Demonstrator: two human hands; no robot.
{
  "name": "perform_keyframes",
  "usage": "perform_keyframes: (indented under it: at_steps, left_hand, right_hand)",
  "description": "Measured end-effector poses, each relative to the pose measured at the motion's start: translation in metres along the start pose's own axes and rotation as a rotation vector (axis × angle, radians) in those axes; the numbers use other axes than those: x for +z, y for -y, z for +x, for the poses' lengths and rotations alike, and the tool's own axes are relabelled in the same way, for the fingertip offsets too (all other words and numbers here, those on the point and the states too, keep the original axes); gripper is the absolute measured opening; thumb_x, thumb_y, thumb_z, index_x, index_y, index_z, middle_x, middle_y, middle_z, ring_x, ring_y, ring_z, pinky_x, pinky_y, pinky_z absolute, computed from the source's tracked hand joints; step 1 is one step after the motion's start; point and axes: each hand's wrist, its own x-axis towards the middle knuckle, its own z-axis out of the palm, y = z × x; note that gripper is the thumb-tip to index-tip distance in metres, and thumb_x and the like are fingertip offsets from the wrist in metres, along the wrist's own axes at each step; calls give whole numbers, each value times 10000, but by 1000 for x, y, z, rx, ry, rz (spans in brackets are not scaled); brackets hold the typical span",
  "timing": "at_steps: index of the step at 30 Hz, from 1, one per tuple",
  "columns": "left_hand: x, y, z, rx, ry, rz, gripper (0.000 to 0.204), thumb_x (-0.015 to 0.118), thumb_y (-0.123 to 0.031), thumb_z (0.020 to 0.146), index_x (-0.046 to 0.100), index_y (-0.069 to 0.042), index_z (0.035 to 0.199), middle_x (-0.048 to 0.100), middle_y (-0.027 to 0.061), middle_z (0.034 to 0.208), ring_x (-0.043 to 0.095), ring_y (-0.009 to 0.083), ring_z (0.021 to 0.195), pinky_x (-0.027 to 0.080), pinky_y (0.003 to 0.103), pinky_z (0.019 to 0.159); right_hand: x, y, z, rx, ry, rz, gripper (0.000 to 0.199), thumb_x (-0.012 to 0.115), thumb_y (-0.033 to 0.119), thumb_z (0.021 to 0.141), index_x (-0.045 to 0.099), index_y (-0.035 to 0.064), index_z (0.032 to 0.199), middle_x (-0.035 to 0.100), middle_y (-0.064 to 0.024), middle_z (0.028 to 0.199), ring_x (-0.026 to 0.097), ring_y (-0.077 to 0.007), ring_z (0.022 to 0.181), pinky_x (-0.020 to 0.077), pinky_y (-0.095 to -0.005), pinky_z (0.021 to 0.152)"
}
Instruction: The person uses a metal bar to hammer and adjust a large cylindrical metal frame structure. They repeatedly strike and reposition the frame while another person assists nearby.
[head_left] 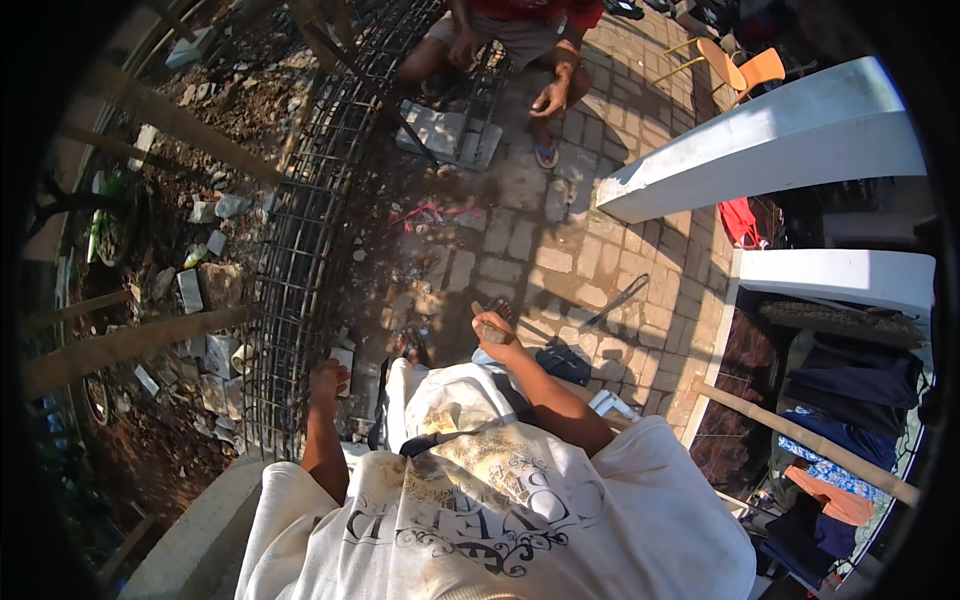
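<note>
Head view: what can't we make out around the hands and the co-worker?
- Small brown object in the bare right hand: head view, too small and partly covered by the grip to identify.
- Bare left hand: head view, too small to tell whether it touches the long steel rebar cage.
- Co-worker in red shirt: head view, head cut off by top edge.

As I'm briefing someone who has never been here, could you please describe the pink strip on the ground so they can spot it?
Find the long steel-bar cage on the left. To the right of its upper half, a thin, crumpled strip lies on the ground. Its bright pink sets it apart from the dull paving nearby.
</note>
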Motion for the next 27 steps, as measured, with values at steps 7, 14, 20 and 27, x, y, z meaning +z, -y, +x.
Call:
perform_keyframes:
  at_steps: [7, 14, 20, 27]
  left_hand:
    - [73, 20, -33, 20, 66, 20, 214, 603, -300, 910, 627, -89, 889, 634, 15, 754, 603, 114, 631, 426, 265, 486]
    - [103, 41, -49, -89, -19, 252, 254, 622, -325, 917, 623, -73, 884, 636, 29, 769, 622, 152, 656, 446, 306, 511]
    - [108, 28, -30, -123, 0, 132, 234, 620, -296, 927, 610, -74, 854, 600, 26, 685, 569, 145, 569, 422, 330, 462]
    - [159, -16, -6, 4, 6, 244, 258, 637, -341, 903, 632, -88, 848, 626, -4, 710, 572, 114, 603, 418, 319, 555]
  right_hand:
    - [-55, -32, 19, -106, 82, -77, 240, 599, 261, 956, 545, 110, 1135, 616, -108, 1061, 603, -212, 950, 477, -313, 819]
    - [-112, -33, 35, 176, -36, 167, 344, 605, 415, 943, 611, 107, 1096, 637, -53, 849, 622, -166, 755, 518, -350, 676]
    - [-200, -39, 5, 217, -194, 492, 608, 608, 536, 904, 536, 22, 1221, 683, -148, 891, 690, -214, 748, 536, -345, 706]
    - [-233, -46, -17, 67, -566, 374, 233, 713, 271, 894, 658, 63, 984, 642, -14, 814, 611, -90, 739, 510, -256, 656]
